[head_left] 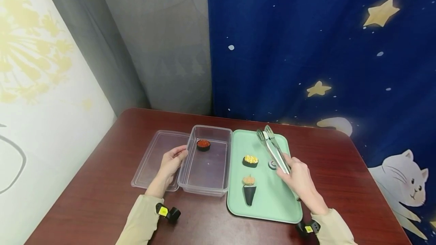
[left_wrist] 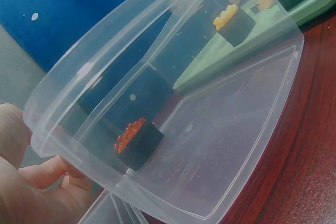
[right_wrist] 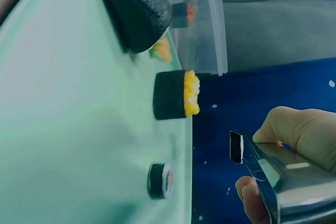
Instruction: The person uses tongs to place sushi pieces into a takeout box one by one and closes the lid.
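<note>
My left hand (head_left: 172, 163) pinches the left rim of a clear plastic container (head_left: 206, 190). Inside it, near the back left, sits a sushi piece topped with red roe (head_left: 203, 145). Metal tongs (head_left: 276, 154) are gripped in my right hand (head_left: 298, 176) above the right side of a green tray (head_left: 272, 211). Their tips point away from me and stand a little apart; whether anything is between them I cannot tell. On the tray are a yellow-topped sushi piece (head_left: 250, 161), a dark cone-shaped hand roll (head_left: 249, 195) and a small round sushi roll (head_left: 272, 164), partly hidden by the tongs.
A clear flat lid (head_left: 150, 165) lies on the dark red table (head_left: 98, 177), partly beneath the container's left side. The tray adjoins the container's right side. Behind the table hang a grey curtain (head_left: 163, 48) and a blue star-patterned curtain (head_left: 259, 56).
</note>
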`<state>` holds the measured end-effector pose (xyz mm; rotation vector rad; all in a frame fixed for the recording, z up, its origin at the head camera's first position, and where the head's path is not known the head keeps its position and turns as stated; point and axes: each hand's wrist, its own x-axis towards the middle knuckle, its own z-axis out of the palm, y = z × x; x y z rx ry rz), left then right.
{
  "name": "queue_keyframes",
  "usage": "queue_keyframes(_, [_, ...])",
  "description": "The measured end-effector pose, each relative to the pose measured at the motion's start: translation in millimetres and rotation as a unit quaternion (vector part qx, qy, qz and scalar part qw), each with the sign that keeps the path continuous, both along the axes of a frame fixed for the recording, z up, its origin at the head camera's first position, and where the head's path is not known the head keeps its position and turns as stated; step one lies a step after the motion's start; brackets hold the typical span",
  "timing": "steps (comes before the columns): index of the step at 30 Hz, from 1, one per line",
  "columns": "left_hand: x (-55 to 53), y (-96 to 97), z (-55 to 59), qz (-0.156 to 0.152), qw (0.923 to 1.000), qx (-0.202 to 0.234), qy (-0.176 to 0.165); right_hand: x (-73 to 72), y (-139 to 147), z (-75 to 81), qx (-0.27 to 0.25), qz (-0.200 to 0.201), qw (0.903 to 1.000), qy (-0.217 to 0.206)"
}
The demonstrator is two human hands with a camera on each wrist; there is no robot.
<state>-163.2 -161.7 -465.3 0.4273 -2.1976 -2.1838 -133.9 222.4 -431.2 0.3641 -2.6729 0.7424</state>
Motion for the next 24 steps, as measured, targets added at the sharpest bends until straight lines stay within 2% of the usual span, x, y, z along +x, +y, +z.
queue_keyframes(8, [0.1,-0.2,0.4,-0.004,1.0,0.002,0.002,-5.3,-16,10.5,-0.012,0.033,0.9994,-0.005])
queue_keyframes(13, [-0.2,-0.4,1.0,-0.002,1.0,-0.001,-0.001,-12.4,-28,16.8,-0.013,0.07,0.9974,0.002])
queue_keyframes(18, [0.8,0.1,1.4,-0.002,1.0,0.002,-0.001,-21.1,-40,18.3,-0.006,0.098,0.9951,-0.013])
queue_keyframes(24, [0.5,0.0,1.9,-0.001,1.0,0.001,-0.005,-22.7,-59,20.1,-0.01,0.13,0.9913,-0.021])
